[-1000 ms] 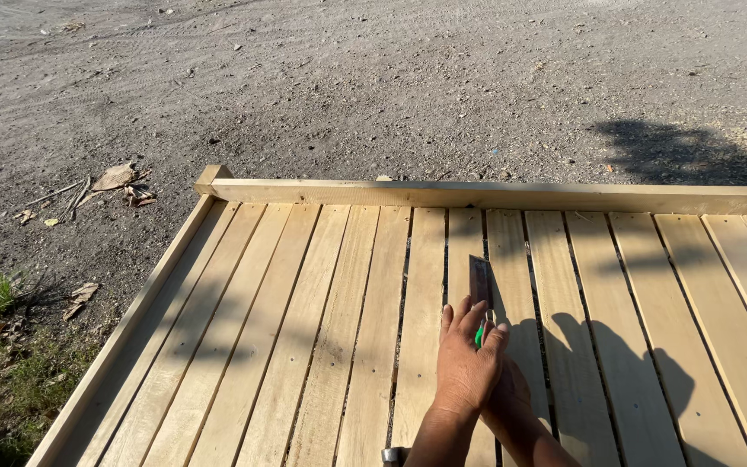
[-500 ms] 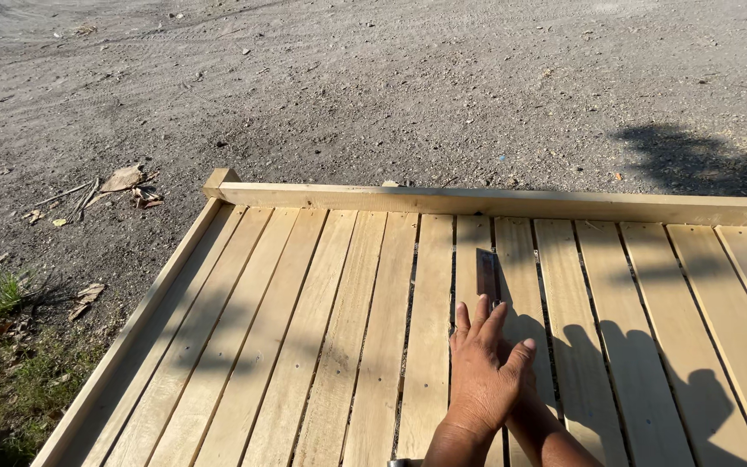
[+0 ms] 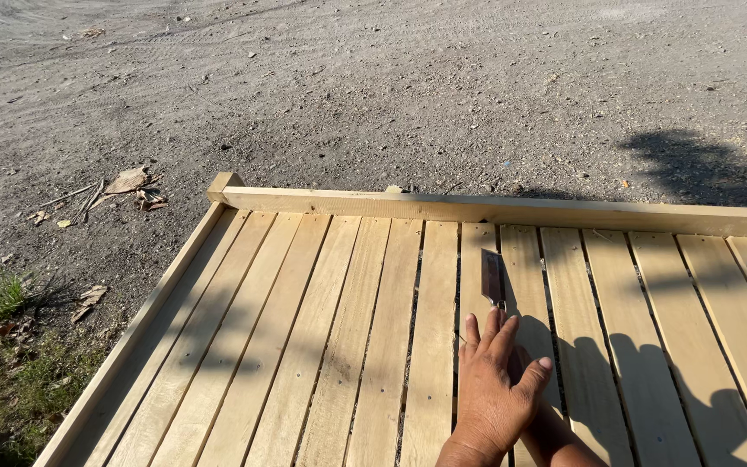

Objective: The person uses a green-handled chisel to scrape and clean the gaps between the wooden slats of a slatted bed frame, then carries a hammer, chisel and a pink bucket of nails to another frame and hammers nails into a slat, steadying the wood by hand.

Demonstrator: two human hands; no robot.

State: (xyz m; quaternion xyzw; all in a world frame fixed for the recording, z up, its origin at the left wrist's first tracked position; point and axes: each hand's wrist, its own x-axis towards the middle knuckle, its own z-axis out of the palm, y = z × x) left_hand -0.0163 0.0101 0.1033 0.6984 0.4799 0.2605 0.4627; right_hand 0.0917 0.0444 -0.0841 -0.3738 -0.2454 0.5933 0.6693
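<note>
Here, left hand [image 3: 496,391]: laid flat over the right, fingers spread, holding nothing.
Right hand [image 3: 525,367]: mostly hidden beneath; grip unclear.
Chisel blade [image 3: 493,277]: flat on the slatted wooden panel [image 3: 330,346], just beyond the fingertips.

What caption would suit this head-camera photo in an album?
Two hands, one over the other, press a chisel on a slatted wooden deck beside gravel ground.

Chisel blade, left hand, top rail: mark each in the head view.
chisel blade [image 3: 492,277], head view, middle of the flat metal face.
left hand [image 3: 494,393], head view, back of the hand, laid over the other.
top rail [image 3: 477,207], head view, lit upper face of the cross board.
</note>
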